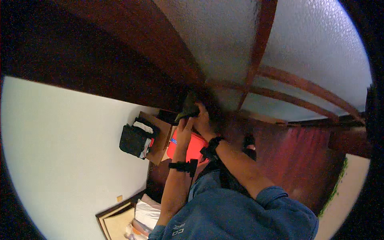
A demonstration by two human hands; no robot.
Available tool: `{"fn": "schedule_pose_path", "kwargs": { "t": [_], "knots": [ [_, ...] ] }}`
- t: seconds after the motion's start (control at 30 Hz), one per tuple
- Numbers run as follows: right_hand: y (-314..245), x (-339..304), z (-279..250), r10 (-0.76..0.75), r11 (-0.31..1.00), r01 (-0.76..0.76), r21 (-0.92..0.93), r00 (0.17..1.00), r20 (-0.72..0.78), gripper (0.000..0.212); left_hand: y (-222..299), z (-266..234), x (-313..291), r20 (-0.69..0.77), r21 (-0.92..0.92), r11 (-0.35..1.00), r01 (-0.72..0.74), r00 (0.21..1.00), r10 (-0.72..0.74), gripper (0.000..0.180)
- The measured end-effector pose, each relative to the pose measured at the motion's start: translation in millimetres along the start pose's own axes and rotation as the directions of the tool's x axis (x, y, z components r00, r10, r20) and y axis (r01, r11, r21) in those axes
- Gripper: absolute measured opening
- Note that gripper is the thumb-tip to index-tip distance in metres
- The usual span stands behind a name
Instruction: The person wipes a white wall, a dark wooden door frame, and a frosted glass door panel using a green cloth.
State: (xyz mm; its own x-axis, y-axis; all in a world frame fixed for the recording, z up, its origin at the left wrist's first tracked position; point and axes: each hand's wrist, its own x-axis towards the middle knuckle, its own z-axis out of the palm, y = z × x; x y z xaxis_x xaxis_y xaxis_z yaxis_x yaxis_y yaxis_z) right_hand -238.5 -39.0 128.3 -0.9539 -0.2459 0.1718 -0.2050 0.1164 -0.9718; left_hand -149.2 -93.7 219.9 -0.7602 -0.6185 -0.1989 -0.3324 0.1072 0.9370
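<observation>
A dark green folded piece of cloth (189,107) is held out in front of me at the edge of a dark wooden cabinet space. My left hand (185,127) grips its lower edge with the fingers closed on it. From the right side, my right hand (202,120) also holds the cloth, fingers curled against it. The far part of the cloth fades into shadow, so its full shape is hidden. Below my hands lies a bright red flat-sided item (193,146) with a small blue label; my left forearm crosses in front of it.
A stack of folded dark clothes (136,140) rests on a brown wooden surface (162,138) to the left. Wooden frames with frosted panels (296,36) rise at the upper right. Pillows (147,212) and a bed headboard show at lower left. A reddish floor (288,160) spreads to the right.
</observation>
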Motion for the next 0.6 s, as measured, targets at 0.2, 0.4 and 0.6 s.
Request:
{"fn": "schedule_pose_path", "kwargs": {
  "t": [0.2,0.4,0.6],
  "knots": [
    [46.1,-19.5,38.4,0.067,0.979,-0.061,0.193,0.998,-0.021,0.048,-68.2,-7.6,28.8,0.131,-0.129,0.954,0.27,0.958,-0.254,0.057],
    [70.2,-34.7,27.8,0.113,0.934,-0.075,0.349,0.989,-0.091,0.043,-53.4,-7.9,22.3,0.245,-0.042,0.991,0.127,0.963,-0.113,0.041],
    [-83.6,11.0,36.6,0.162,0.955,-0.139,0.262,0.985,-0.066,0.049,34.7,-68.5,25.6,0.005,0.05,0.997,-0.053,0.999,0.053,0.031]
  ]
}}
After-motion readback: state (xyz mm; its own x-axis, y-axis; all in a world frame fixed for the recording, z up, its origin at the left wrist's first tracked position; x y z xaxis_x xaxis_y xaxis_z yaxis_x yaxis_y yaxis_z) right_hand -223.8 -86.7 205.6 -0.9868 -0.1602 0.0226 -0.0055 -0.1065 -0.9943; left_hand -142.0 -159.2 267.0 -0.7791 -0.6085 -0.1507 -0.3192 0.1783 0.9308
